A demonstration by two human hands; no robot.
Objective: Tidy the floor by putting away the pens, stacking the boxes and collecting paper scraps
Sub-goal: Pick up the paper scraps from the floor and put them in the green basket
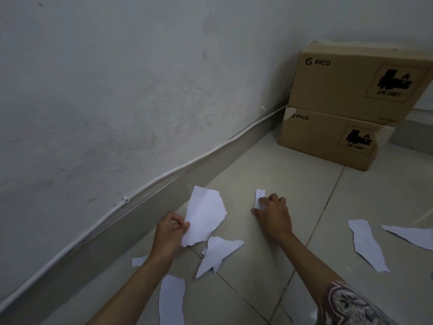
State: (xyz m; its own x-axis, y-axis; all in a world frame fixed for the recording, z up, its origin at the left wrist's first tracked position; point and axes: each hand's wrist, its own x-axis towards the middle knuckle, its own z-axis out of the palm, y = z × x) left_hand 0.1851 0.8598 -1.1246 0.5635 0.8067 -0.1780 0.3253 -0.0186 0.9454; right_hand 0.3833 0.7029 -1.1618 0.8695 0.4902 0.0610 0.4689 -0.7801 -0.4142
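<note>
1. The left hand (169, 233) pinches a large scrap (205, 214) between thumb and fingers and holds it tilted above the floor (269, 174), close to the skirting (164, 198).
2. The right hand (273, 216) rests on the floor with fingers curled over a lined scrap (259, 195); one end of this scrap sticks out past the fingers.
3. The right forearm carries a patterned sleeve (351, 306).
4. A folded scrap (218, 254) lies flat on the floor between the two forearms, just below the held scrap.
5. A small scrap (138, 261) lies beside the left wrist; a long scrap (171, 301) lies under the left forearm.
6. Two more scraps (365, 245) (412, 236) lie to the right, well apart from the hands.
7. Two boxes (346, 109) stand stacked in the corner, the upper one set slightly askew on the lower.
8. A cable (164, 175) runs along the wall (117, 90) above the skirting.
</note>
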